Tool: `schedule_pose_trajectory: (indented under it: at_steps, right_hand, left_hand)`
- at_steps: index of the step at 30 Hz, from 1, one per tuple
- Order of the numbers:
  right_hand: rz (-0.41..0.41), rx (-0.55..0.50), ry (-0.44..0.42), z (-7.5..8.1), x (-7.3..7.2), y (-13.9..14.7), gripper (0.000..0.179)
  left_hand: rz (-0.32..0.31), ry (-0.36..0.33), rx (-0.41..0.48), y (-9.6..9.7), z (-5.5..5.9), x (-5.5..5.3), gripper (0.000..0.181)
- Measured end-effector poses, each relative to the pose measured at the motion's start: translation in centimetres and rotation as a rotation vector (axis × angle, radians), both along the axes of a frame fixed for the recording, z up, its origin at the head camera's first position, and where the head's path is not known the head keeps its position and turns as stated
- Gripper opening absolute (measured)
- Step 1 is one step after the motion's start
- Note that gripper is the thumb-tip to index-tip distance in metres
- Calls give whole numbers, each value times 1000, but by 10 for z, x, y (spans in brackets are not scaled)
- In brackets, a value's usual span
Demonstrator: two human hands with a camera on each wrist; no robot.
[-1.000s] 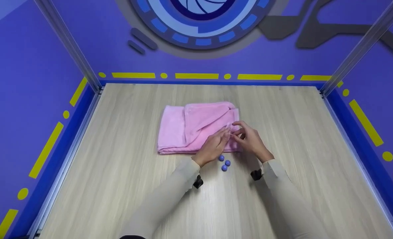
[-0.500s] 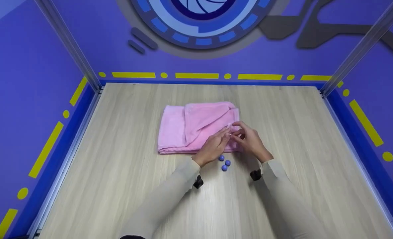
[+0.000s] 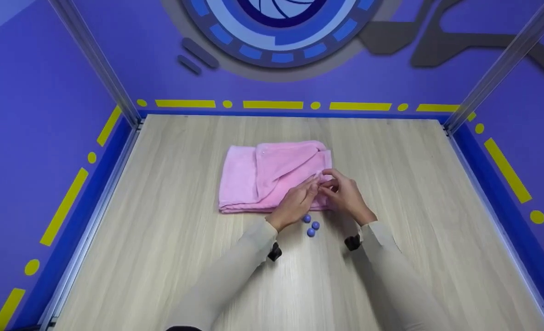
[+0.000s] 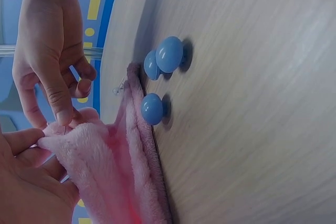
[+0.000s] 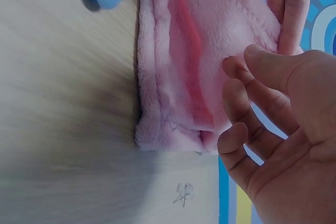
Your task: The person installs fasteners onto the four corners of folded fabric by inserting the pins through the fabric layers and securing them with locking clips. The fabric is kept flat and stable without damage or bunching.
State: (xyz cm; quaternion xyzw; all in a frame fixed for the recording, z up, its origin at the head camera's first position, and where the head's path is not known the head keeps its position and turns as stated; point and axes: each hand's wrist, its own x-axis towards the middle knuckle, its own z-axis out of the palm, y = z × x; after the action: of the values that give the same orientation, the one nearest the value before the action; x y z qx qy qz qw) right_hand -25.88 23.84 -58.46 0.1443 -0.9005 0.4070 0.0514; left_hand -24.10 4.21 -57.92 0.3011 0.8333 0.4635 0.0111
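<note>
A folded pink plush blanket lies mid-table. My left hand pinches its raised right part between thumb and fingers, holding a fold up. My right hand is at the same fold, thumb and index pinched together at the fabric. A thin pin shows at the right thumb tip in the left wrist view, its rest hidden. Three blue mushroom-shaped caps stand on the table in front of the blanket, near both wrists. In the right wrist view, the right hand's other fingers curl loosely.
A small clear disc with a pin lies on the table beyond the blanket's right edge. Blue-purple panels with yellow marks wall in the wooden table at the back and both sides.
Both hands stay at the same fold. The right hand has shifted very slightly left, and the pale thin piece seen earlier between the hands is now less visible. The caps and blanket stay put.
</note>
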Motion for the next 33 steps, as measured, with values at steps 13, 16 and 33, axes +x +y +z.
schedule_pose_trajectory:
  at_steps: [13, 16, 33]
  right_hand:
    - [-10, 6, -2, 0, 1, -5, 29]
    - [-16, 4, 4, 0, 1, -5, 23]
    - [8, -12, 73, -3, 2, -1, 12]
  left_hand:
    - [-28, -40, -23, -1, 0, 2, 54]
    - [-34, -33, -15, -2, 1, 2, 53]
    - [77, 312, 32, -21, -3, 12, 23]
